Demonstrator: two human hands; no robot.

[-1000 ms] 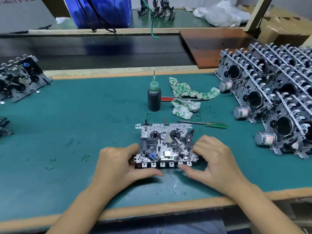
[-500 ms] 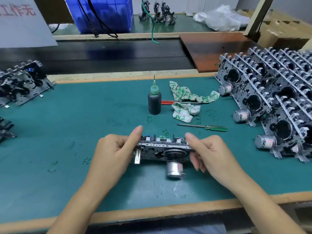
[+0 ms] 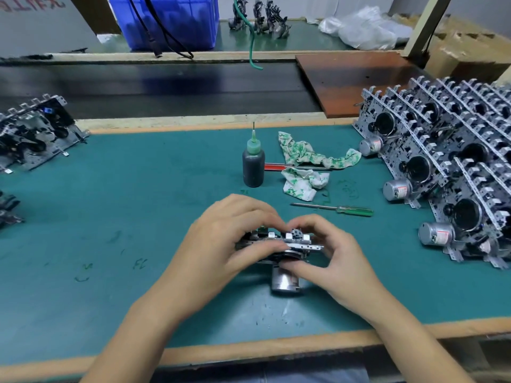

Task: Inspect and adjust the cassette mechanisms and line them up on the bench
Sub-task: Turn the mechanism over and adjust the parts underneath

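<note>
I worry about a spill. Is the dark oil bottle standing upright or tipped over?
Upright. The bottle stands on its base on the green mat, its green needle cap pointing straight up. No hand touches it.

On the bench (image 3: 138,205), the bottle (image 3: 253,168) stands left of the rag (image 3: 307,167); the screwdriver (image 3: 336,209) lies before the rag.

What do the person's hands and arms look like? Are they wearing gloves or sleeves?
No gloves. Both the left hand and the right hand are bare, and so are both forearms all the way down to the bottom of the picture: no sleeves show. There are no rings, watch or wristbands to see. The fingernails that show look short and plain, with no polish.
</note>
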